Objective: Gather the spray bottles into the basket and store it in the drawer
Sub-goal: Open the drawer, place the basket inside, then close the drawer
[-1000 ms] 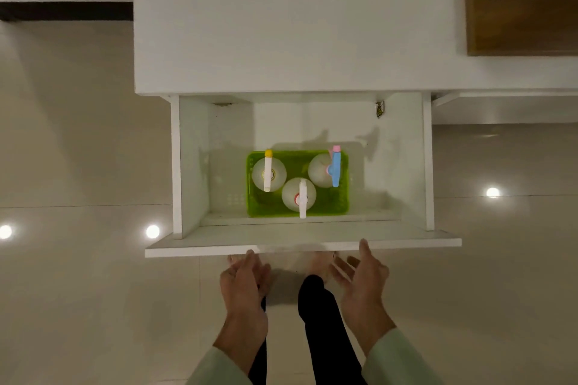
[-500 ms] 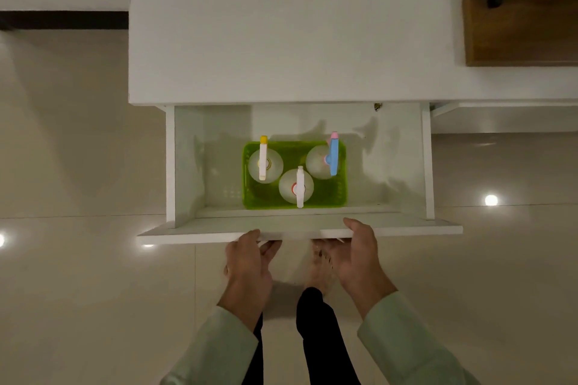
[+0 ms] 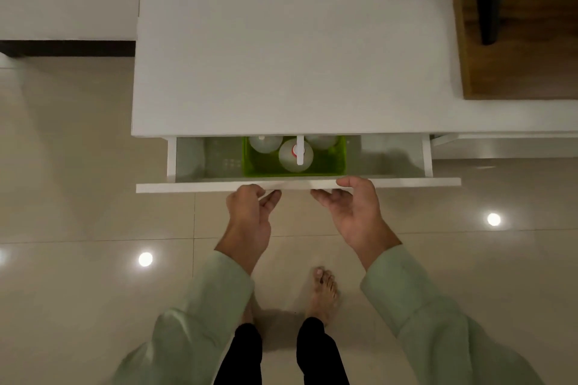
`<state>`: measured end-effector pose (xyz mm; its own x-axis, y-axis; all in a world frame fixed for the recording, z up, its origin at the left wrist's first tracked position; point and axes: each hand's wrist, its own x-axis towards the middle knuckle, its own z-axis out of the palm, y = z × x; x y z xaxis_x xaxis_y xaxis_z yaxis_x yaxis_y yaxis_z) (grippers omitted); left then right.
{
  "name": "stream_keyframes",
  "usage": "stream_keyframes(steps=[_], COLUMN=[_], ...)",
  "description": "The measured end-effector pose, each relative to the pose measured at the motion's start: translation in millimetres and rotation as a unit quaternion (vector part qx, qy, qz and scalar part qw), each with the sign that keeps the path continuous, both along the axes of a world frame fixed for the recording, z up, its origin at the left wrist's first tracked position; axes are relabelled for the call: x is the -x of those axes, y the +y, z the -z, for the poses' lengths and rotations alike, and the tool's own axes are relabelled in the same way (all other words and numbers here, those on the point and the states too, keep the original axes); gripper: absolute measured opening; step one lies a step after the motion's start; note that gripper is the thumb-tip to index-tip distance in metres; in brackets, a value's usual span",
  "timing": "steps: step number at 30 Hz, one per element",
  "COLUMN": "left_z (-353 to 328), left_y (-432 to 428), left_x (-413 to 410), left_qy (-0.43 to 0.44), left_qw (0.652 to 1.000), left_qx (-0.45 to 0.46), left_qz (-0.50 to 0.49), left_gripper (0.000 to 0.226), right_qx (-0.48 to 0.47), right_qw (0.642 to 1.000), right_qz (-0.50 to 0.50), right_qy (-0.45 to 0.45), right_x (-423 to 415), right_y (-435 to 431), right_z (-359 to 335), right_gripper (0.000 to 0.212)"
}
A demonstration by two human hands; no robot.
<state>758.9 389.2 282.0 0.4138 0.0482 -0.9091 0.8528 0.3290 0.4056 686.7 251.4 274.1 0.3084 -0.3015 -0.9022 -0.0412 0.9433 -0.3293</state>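
A green basket (image 3: 341, 155) sits inside the white drawer (image 3: 187, 187), which is pushed most of the way under the white cabinet top (image 3: 291, 40). In the basket stand three clear spray bottles; the front one with a white nozzle (image 3: 295, 155) shows fully, while the cabinet edge cuts off the left bottle (image 3: 266, 142) and the right bottle (image 3: 320, 140). My left hand (image 3: 250, 212) and my right hand (image 3: 353, 206) rest against the drawer's front panel near its middle, fingers curled at the panel's lower edge, holding nothing else.
Glossy beige floor tiles with bright light reflections (image 3: 145, 259) lie all around. My bare feet (image 3: 325, 291) stand just below the hands. A wooden surface with a dark object (image 3: 516, 25) lies at the top right. A second white unit (image 3: 500, 122) adjoins on the right.
Both hands went from hanging free below the drawer to pressing its front panel. The drawer slid in under the cabinet top, hiding the back of the basket and two bottles' nozzles.
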Motion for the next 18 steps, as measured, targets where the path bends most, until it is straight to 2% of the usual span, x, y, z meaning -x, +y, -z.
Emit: stream_keyframes(steps=[5,8,12,14,17,18], left_z=[0.5,-1.9,0.8,5.3,7.2,9.3], left_y=[-14.7,-19.0,-23.8,-21.8,-11.7,-6.9], left_x=[-29.7,-43.7,-60.9,-64.9,-61.9,-60.3], left_qy=[-0.026,-0.038,-0.059,-0.067,-0.058,-0.059], left_qw=[0.999,0.998,0.996,0.994,0.993,0.992], left_qx=[0.015,0.037,0.069,0.085,0.105,0.105], left_qz=[0.014,0.027,0.023,0.021,0.019,0.029], left_gripper=[0.044,0.027,0.029,0.036,0.056,0.058], right_qx=[0.017,0.033,0.042,0.049,0.047,0.056], right_qw=[1.000,0.999,0.999,0.998,0.996,0.995], right_qz=[-0.010,-0.007,-0.023,-0.046,-0.076,-0.084], right_qy=[-0.017,-0.012,-0.015,-0.015,-0.014,-0.010], right_x=[-26.2,-41.1,-52.9,-50.8,-42.2,-38.3], right_y=[-18.2,-25.7,-36.8,-40.2,-37.5,-36.4], right_z=[1.7,-1.6,0.4,3.3,4.3,3.7], right_gripper=[0.017,0.019,0.029,0.038,0.076,0.080])
